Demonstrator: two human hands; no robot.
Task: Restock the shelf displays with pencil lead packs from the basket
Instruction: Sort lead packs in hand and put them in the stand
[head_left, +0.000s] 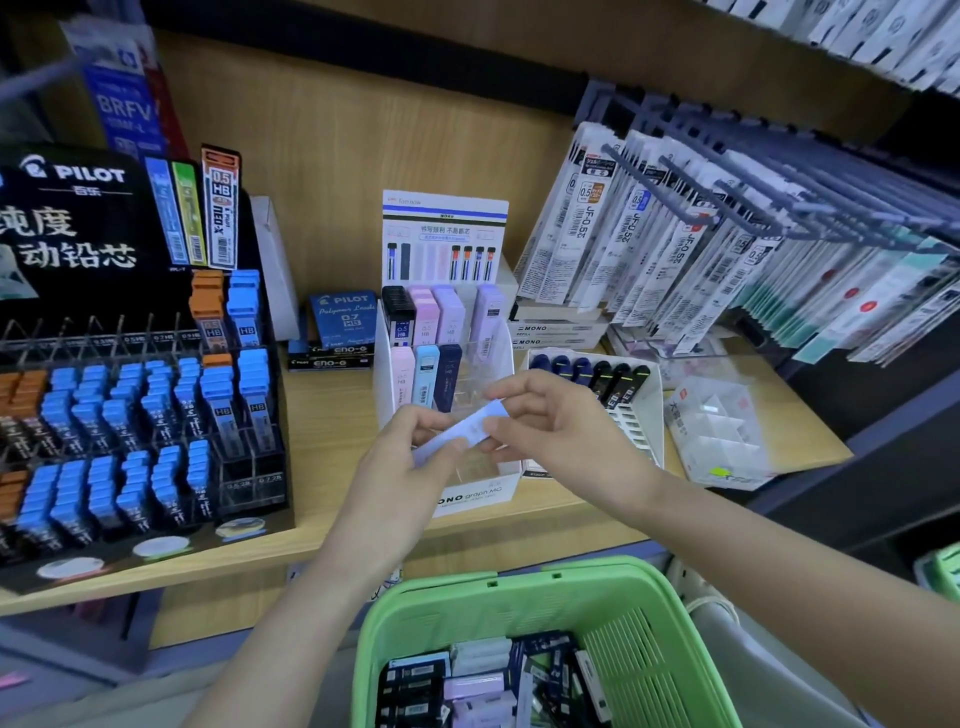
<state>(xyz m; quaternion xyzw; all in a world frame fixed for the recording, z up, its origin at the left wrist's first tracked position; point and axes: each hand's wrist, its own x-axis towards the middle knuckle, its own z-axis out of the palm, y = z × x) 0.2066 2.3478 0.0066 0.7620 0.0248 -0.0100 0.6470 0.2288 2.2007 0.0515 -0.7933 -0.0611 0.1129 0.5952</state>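
Both my hands hold one pale lavender lead pack in front of the white Mono display. My left hand grips its lower left end. My right hand pinches its upper right end. The display holds black, pink, lavender, light blue and navy packs in its back slots, and its clear front slots show nothing inside. The green basket sits below the shelf edge with several mixed lead packs in it.
A black Pilot display full of blue and orange lead cases fills the shelf's left. Pilot lead boxes lie behind the Mono display. A white tray of dark cases and a clear box stand at right, under hanging refill packs.
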